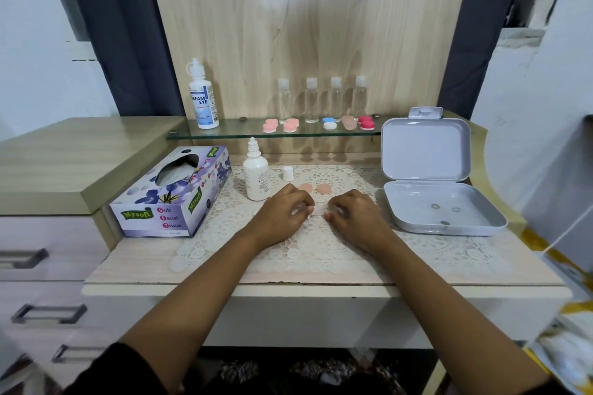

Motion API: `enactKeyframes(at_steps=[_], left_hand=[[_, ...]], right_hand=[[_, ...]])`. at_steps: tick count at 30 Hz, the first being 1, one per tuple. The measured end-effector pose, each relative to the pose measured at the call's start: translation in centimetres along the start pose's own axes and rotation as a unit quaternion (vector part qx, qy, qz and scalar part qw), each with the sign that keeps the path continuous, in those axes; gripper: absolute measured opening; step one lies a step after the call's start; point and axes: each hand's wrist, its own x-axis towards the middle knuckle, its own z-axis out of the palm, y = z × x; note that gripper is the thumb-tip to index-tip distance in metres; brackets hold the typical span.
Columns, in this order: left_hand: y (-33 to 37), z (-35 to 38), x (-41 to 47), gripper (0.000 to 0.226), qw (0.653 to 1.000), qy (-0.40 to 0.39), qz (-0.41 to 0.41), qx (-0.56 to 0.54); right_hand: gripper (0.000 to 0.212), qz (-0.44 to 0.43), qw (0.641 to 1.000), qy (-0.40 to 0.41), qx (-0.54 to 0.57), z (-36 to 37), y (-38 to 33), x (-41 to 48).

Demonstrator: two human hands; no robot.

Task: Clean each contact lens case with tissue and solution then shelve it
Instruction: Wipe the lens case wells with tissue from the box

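Observation:
Both my hands rest on the lace mat, fingers curled toward each other. Between them lies a small pale pink lens case (318, 211), partly hidden. My left hand (284, 213) pinches its left end together with a bit of white tissue. My right hand (354, 216) grips its right end. Two loose peach caps (315, 189) lie just behind my hands. An uncapped white solution bottle (255, 175) stands to the left, its cap (287, 173) beside it. The tissue box (175, 191) sits further left. Several cleaned-looking cases (330, 123) sit on the glass shelf (237, 135).
On the right, an open grey plastic box (426, 151) holds a few small lenses. On the shelf stand a tall Dream Eye bottle (203, 96) and several clear small bottles (322, 99). Drawers are at the left, and the table's front edge is near me.

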Motion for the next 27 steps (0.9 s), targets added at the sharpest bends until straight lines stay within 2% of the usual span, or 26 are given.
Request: enactKeyframes(at_steps=[5, 10, 14, 18, 22, 27], left_hand=[[0.6, -0.8, -0.1, 0.007, 0.99, 0.058, -0.055, -0.117], [1.6, -1.0, 0.3, 0.007, 0.986, 0.073, -0.06, -0.137], [2.7, -1.1, 1.1, 0.005, 0.986, 0.053, -0.047, -0.149], [3.3, -0.6, 1.9, 0.012, 0.994, 0.008, -0.036, -0.098], [2.9, 0.2, 2.0, 0.008, 0.997, -0.003, -0.037, -0.073], [2.6, 0.4, 2.0, 0.018, 0.997, -0.018, -0.005, 0.081]], right_hand=[[0.023, 0.0, 1.0, -0.002, -0.002, -0.1, -0.1, -0.1], [0.023, 0.0, 1.0, 0.0, -0.006, -0.2, -0.3, -0.1], [0.024, 0.003, 1.0, -0.001, -0.005, -0.2, -0.3, -0.2], [0.024, 0.006, 1.0, 0.001, -0.011, -0.2, -0.3, -0.2], [0.026, 0.014, 1.0, 0.0, 0.007, -0.2, -0.2, 0.0], [0.028, 0.018, 1.0, -0.001, 0.025, -0.2, -0.1, 0.0]])
